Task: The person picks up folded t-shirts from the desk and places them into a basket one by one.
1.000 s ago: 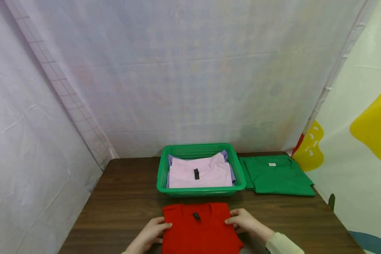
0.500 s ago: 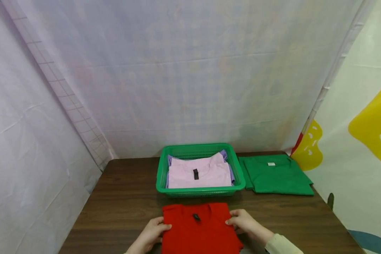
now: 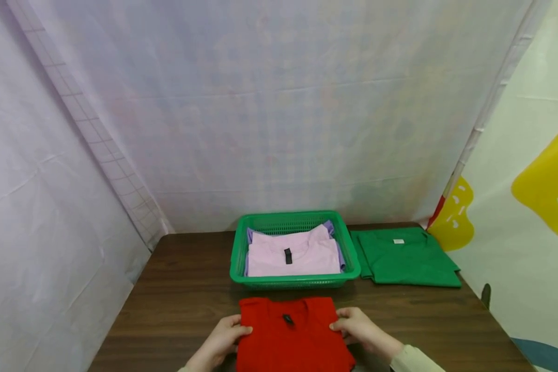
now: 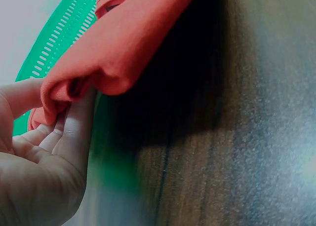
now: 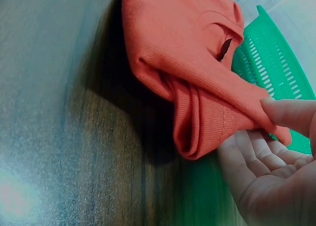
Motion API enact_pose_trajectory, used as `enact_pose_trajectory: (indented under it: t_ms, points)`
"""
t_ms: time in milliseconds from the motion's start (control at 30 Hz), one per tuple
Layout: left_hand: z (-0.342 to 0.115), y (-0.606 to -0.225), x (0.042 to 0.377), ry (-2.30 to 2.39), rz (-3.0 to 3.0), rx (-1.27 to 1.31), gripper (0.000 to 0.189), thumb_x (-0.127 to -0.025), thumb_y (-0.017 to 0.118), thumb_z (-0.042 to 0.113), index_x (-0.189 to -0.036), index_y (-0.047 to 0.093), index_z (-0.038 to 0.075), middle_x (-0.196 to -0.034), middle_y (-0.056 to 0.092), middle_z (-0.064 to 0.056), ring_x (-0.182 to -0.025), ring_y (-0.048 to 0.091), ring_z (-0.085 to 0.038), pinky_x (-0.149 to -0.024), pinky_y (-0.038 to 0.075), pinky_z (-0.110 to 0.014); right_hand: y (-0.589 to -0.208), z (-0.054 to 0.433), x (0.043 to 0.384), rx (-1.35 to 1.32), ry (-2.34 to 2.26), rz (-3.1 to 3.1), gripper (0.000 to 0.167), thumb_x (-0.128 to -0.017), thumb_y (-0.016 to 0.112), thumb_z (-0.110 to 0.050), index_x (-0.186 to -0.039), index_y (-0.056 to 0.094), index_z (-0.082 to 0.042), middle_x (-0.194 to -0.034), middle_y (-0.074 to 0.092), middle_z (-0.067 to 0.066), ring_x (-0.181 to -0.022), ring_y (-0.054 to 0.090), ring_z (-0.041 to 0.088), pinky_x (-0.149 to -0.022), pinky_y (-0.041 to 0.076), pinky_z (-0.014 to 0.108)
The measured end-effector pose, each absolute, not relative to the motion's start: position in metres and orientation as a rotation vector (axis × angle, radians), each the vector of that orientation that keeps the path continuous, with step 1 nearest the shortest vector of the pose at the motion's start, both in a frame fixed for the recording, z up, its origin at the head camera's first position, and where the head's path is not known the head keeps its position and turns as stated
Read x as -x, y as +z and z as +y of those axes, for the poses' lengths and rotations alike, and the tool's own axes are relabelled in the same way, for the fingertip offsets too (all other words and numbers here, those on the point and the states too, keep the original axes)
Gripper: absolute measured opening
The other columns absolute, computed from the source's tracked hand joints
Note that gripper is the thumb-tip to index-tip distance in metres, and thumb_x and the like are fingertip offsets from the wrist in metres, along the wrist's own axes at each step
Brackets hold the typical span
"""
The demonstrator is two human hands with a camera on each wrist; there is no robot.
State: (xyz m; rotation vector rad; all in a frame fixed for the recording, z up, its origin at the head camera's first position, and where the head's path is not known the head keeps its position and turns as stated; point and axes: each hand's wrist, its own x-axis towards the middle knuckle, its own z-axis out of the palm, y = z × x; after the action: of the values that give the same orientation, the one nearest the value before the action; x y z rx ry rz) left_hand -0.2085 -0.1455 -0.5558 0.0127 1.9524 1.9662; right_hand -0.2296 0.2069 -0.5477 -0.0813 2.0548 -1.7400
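Note:
A folded red shirt with a black neck tag is at the near edge of the head view, in front of the basket. My left hand pinches its left side, thumb on top and fingers beneath. On the opposite side my right hand pinches it the same way. In the left wrist view the fingers lie under the folded edge of the shirt. The right wrist view shows the layered folds of the shirt above the fingers. Dark shadow shows under the shirt in both wrist views.
A green plastic basket stands at the back middle of the brown wooden table. Inside it lie a folded pale pink shirt and a purple one beneath. Folded green shirts lie to its right. White curtains hang behind.
Almost nothing differs. Both hands keep holding the red shirt at its sides in nearly the same place, and the view shifts very slightly.

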Motion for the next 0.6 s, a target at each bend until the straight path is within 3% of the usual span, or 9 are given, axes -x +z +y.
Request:
enact_pose_trajectory:
  t_ms: [600]
  points:
    - [-0.153,-0.539,0.202,2.046,1.898,-0.073,0.039,-0.088,0.063,0.007,-0.12,0.055,-0.013,-0.094,0.07,-0.007,-0.077,0.066,-0.016,-0.065,0.056,-0.033,-0.527,0.206,0.223,0.155,-1.822,1.959,0.031,-0.084,0.063,-0.007,-0.11,0.06,0.011,-0.074,0.067,0.002,-0.063,0.063,0.01,-0.059,0.056,0.031]
